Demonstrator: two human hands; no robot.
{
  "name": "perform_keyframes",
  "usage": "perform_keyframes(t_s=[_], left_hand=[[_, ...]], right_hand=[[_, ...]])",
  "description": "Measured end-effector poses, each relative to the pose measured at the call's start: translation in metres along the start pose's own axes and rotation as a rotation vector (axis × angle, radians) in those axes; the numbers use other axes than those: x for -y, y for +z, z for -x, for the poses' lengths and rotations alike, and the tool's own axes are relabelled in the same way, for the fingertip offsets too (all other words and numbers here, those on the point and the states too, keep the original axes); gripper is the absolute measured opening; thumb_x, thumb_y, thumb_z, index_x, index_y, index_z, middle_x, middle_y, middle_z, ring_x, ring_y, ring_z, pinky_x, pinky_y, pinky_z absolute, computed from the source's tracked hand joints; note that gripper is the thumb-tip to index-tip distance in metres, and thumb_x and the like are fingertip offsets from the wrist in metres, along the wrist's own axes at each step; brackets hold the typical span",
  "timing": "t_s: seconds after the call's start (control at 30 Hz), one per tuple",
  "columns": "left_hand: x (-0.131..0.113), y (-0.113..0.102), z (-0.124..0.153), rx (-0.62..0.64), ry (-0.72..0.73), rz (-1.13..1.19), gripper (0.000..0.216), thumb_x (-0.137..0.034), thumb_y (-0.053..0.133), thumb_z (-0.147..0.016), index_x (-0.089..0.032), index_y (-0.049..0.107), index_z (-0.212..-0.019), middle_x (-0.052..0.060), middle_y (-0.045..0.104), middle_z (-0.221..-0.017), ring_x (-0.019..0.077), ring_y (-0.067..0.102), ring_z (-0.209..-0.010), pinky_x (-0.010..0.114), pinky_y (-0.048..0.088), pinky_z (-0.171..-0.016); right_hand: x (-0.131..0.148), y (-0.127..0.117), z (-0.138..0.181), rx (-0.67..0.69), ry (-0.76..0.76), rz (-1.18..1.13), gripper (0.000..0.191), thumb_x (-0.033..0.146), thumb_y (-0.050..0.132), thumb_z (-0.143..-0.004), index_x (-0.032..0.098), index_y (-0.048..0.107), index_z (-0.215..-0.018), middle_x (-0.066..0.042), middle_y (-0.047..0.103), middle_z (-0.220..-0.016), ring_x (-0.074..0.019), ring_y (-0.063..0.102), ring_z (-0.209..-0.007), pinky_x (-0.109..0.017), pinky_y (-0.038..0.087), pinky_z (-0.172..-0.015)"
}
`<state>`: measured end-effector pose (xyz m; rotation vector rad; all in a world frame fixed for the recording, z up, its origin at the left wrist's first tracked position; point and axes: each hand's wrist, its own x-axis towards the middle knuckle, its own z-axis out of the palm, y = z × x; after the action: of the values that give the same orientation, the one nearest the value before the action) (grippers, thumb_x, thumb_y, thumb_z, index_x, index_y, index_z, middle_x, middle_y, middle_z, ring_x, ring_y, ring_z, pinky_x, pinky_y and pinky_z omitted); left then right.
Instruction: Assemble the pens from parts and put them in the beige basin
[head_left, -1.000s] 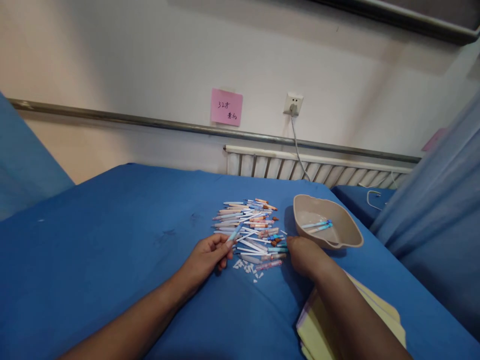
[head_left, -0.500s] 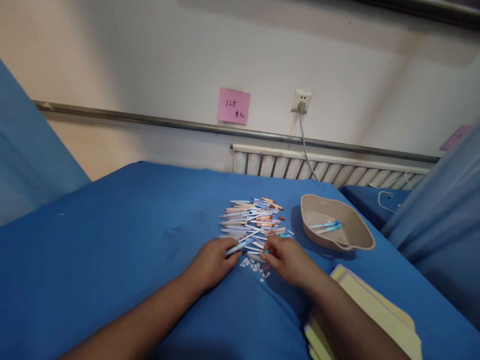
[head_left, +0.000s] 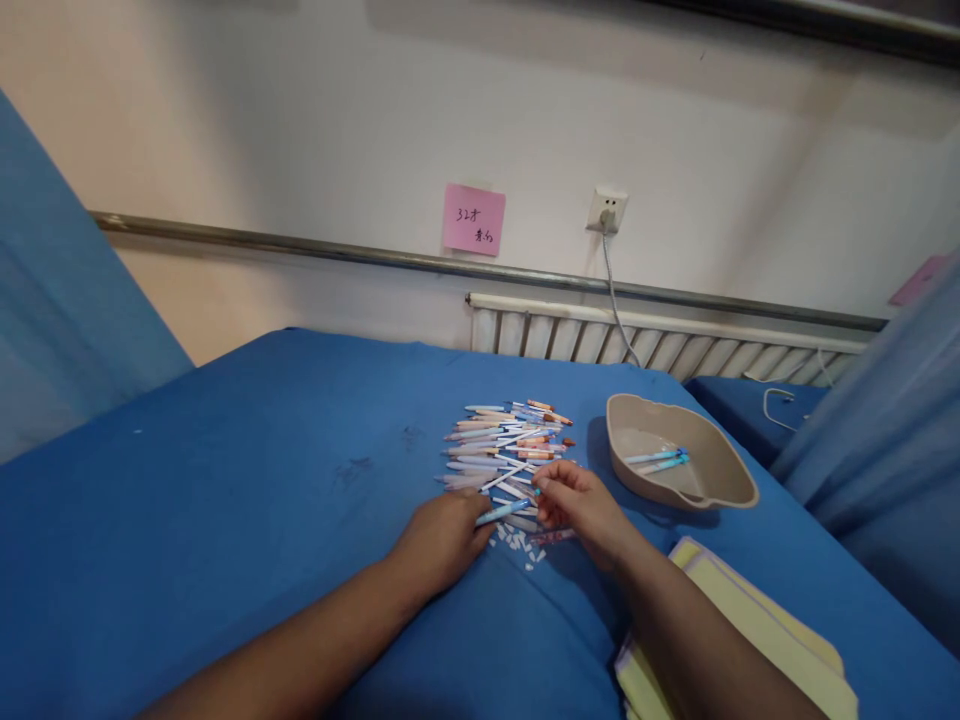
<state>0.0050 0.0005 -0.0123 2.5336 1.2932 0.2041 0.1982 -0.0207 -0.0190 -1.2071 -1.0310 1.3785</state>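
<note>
A heap of pens and pen parts (head_left: pixel 504 445) in white, blue and orange lies on the blue cloth (head_left: pixel 247 480). My left hand (head_left: pixel 441 540) rests on the cloth, fingers closed round one end of a light-blue pen (head_left: pixel 501 512). My right hand (head_left: pixel 576 505) pinches that pen's other end, at the near edge of the heap. Small white bits (head_left: pixel 519 543) lie scattered just below the pen. A beige kidney-shaped tray (head_left: pixel 712 482) stands to the right of the heap with two blue pens (head_left: pixel 660 459) in it.
Folded yellow sheets (head_left: pixel 757 620) lie under my right forearm at the near right. A radiator (head_left: pixel 645 340) and a wall socket with cable (head_left: pixel 606 212) are behind the bed. A pink note (head_left: pixel 473 219) sticks to the wall. Pale blue curtains hang left and right.
My right hand came left from beside the tray to the pen held in my left hand and took its free end. The camera shifted slightly.
</note>
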Motion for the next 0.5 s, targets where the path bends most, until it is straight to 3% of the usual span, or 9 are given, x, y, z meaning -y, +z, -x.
perform_keyframes(t_s=[0.2,0.4,0.5], left_hand=[[-0.0005,-0.0035,-0.0002,0.012,0.001,-0.021,0.018,-0.027,0.046,-0.085,-0.020,0.063,-0.085,0.007,0.067,-0.088,0.0211,0.061,-0.080,0.026,0.041,-0.067],[-0.0023,-0.0007,-0.0005,0.022,0.044,-0.099,0.015,-0.019,0.047,-0.081,-0.020,0.062,-0.086,0.008,0.066,-0.091,0.0232,0.063,-0.080,0.028,0.043,-0.065],[-0.0014,0.0011,-0.0008,0.024,0.016,-0.106,0.017,-0.020,0.048,-0.081,-0.020,0.061,-0.090,0.008,0.066,-0.091,0.0228,0.063,-0.080,0.027,0.043,-0.065]], right_hand=[[-0.0022,-0.0001,-0.0020,-0.137,0.026,-0.242,0.019,0.027,0.062,-0.059,0.018,0.056,-0.074,0.002,0.058,-0.066,-0.0099,0.055,-0.054,-0.020,0.044,-0.047],[-0.0030,-0.0001,-0.0038,-0.193,0.027,-0.237,0.019,0.018,0.053,-0.052,0.018,0.058,-0.071,0.002,0.057,-0.067,-0.0097,0.053,-0.056,-0.020,0.044,-0.049],[-0.0015,0.0005,-0.0040,-0.195,0.006,-0.191,0.022,0.017,0.049,-0.048,0.017,0.057,-0.068,0.002,0.056,-0.063,-0.0080,0.047,-0.049,-0.019,0.037,-0.043]])
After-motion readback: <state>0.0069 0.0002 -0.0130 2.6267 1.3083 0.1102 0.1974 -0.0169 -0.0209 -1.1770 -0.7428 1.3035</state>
